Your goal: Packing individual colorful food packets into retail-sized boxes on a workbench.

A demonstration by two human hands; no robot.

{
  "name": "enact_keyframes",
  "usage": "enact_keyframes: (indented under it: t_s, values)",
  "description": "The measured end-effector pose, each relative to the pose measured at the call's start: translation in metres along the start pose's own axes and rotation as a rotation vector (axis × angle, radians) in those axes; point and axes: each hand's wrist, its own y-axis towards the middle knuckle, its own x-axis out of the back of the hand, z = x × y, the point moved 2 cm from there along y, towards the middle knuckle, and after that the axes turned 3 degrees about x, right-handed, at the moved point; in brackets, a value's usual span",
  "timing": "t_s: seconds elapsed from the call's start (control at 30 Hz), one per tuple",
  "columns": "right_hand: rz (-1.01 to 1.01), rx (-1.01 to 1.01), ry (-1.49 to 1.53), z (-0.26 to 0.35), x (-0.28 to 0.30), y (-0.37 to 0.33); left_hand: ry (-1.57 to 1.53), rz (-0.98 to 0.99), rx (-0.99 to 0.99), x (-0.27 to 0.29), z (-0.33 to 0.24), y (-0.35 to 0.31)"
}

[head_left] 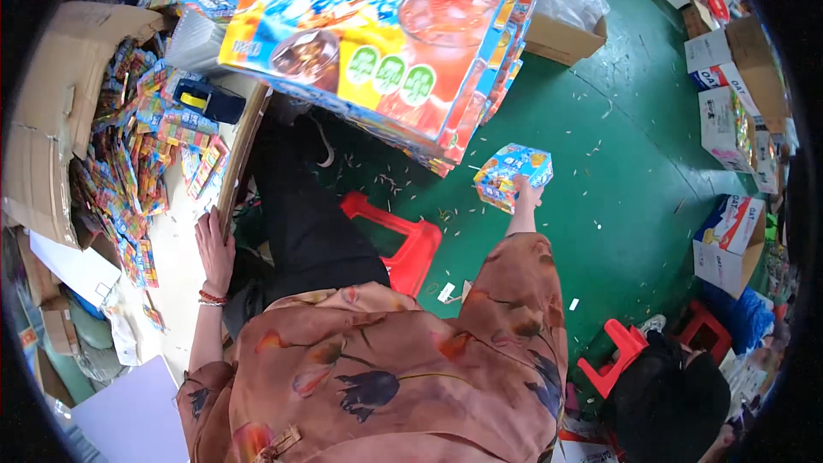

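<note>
**Right hand out front with the blue carton!**

And there it is: the right hand (528,195) grips a small blue carton (513,173) by its near side, out over the green floor (621,171), just beyond the big printed carton stack (369,39). Over on the left, the left hand (214,249) lies at the worktable's (174,296) edge, fingers stretched out, grasping nothing that I can see. I'd call this a carrying step; the next move calls for a firm hold and a steady wrist. Tough to see, though: the fingers behind the carton, its contents, its height off the floor. The stack runs off the top, and that dark shape (669,399) lower right? Can't tell.
</note>
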Motion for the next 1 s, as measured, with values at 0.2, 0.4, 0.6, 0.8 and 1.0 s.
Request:
enact_keyframes:
  t_s: [0.2, 0.4, 0.6, 0.8, 1.0]
  values:
    - [0.160, 0.073, 0.886, 0.021, -0.038, 0.085, 0.030, 0.055, 0.093, 0.006, -0.004, -0.006]
    - [0.033, 0.363, 0.210, -0.032, -0.052, 0.073, 0.055, 0.039, 0.141, 0.012, -0.013, -0.002]
    - [0.544, -0.486, 0.532, -0.109, -0.090, 0.004, 0.054, 0.052, 0.126, 0.000, -0.013, 0.008]
    - [0.344, -0.477, 0.973, -0.066, -0.107, 0.040, 0.241, 0.103, 0.071, -0.033, 0.022, 0.002]
    - [0.403, -0.407, 1.204, -0.008, -0.135, 0.068, -0.254, 0.128, 0.140, -0.023, 0.191, -0.115]
